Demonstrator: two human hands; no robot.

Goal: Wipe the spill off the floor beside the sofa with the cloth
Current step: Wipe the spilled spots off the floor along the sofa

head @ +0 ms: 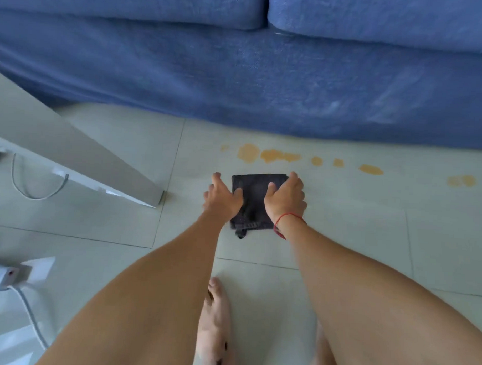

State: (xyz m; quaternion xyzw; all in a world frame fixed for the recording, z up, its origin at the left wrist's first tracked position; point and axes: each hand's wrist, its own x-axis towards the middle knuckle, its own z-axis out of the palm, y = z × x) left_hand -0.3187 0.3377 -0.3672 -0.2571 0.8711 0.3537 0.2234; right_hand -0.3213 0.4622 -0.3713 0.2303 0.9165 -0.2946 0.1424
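Orange spill (pixel 271 155) on tiled floor (pixel 342 226)

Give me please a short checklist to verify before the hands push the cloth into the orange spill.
1. Cloth folded and flat on the floor: ok.
2. Left hand on the cloth's left edge: ok.
3. Right hand on the cloth's right side: ok.
4. Cloth touching the spill: not ok, it lies just short of the puddles.
5. Whole spill within one push: not ok, the patches run in a line far to the right.
6. Sofa fabric clear of the liquid: cannot tell, its edge hangs close behind the spill.
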